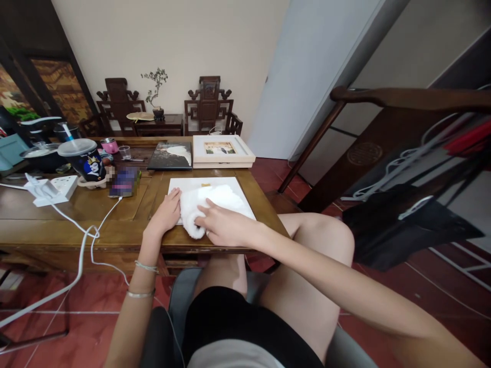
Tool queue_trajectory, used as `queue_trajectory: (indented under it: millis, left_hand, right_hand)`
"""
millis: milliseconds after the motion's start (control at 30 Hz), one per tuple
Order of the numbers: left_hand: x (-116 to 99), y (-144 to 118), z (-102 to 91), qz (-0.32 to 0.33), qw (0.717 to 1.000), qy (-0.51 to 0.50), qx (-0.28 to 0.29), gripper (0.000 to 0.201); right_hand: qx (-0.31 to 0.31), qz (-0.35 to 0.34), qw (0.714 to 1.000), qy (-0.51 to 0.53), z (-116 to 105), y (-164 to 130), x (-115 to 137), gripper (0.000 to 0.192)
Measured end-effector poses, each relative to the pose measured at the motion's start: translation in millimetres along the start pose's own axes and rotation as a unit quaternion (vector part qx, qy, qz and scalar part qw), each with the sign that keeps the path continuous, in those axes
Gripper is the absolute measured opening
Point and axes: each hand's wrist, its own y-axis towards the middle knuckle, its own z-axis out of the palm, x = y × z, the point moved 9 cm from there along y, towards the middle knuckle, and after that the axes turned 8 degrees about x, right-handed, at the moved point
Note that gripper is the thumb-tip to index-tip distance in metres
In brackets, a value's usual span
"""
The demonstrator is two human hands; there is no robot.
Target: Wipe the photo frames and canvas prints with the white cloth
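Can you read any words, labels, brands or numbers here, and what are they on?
No text can be read.
Dark printed paper cup with clear lid: a cartoon figure only.
Phone: screen blurred.
White framed picture: too small to tell.

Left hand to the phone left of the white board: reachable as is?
Probably yes. The left hand lies flat at the white board's left edge; bare tabletop lies between it and the phone. Only its white cable trails nearby.

two carved chairs (118, 99), two picture frames (222, 149), one towel (209, 204), one lidded cup (85, 159).
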Motion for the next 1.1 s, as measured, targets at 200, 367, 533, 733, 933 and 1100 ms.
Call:
queue_trajectory:
  millis: [200, 367, 533, 733, 933, 1100]
  left_hand:
    - [1, 1, 0.1, 0.005, 1.0, -0.006, -0.02, 0.052]
    - [-10, -4, -14.0, 0.011, 0.997, -0.028, -0.074, 0.05]
    - [-14, -13, -37.2, -0.013, 0.982, -0.124, -0.144, 0.059]
    - [-6, -13, -38.2, -0.04, 0.971, -0.177, -0.156, 0.068]
    - [-5, -5, -17.0, -0.024, 0.995, -0.044, -0.085, 0.049]
    - [-2, -3, -11.2, -0.009, 0.997, -0.006, -0.077, 0.044]
  right_hand:
    - [-0.013, 0.05, 0.997, 0.053, -3, 5, -26, 0.033]
    - [-0.025, 0.151, 0.985, 0.076, -9, 37, -69, 0.034]
    - [-0.041, 0.197, 0.979, 0.043, -11, 64, -53, 0.036]
    - [-0.038, 0.023, 0.998, 0.034, -7, 43, -2, 0.033]
    - [0.005, 0.085, 0.992, 0.089, -8, 6, -37, 0.031]
    - [-0.015, 0.193, 0.977, 0.088, -14, 32, -88, 0.035]
